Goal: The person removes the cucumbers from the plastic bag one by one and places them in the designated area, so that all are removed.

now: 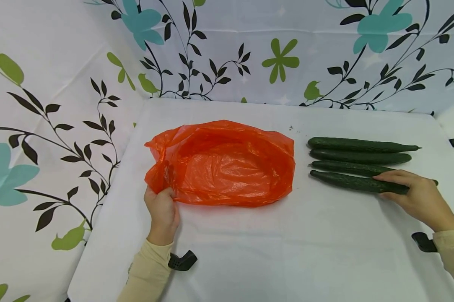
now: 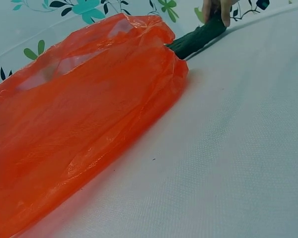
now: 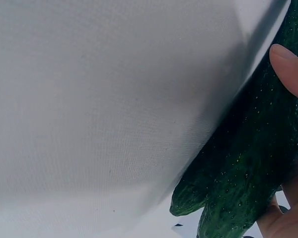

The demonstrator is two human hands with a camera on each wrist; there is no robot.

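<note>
A red plastic bag (image 1: 234,167) lies on the table with its mouth spread wide toward the top. My left hand (image 1: 162,216) grips the gathered plastic at its lower left corner; that hand is outside the left wrist view, where the bag (image 2: 89,114) fills the left side. To the right, several dark green cucumbers lie side by side. My right hand (image 1: 419,195) holds the nearest cucumber (image 1: 351,181) by its right end, thumb on the near side and fingers over the top. In the right wrist view, the thumb (image 3: 290,72) presses on bumpy cucumber skin (image 3: 253,153).
Behind the held cucumber lie the others, the farthest cucumber (image 1: 362,145) at the back of the row. White cloth covers the table (image 1: 287,251). A patterned curtain (image 1: 287,25) hangs behind the table's back edge and along its left side.
</note>
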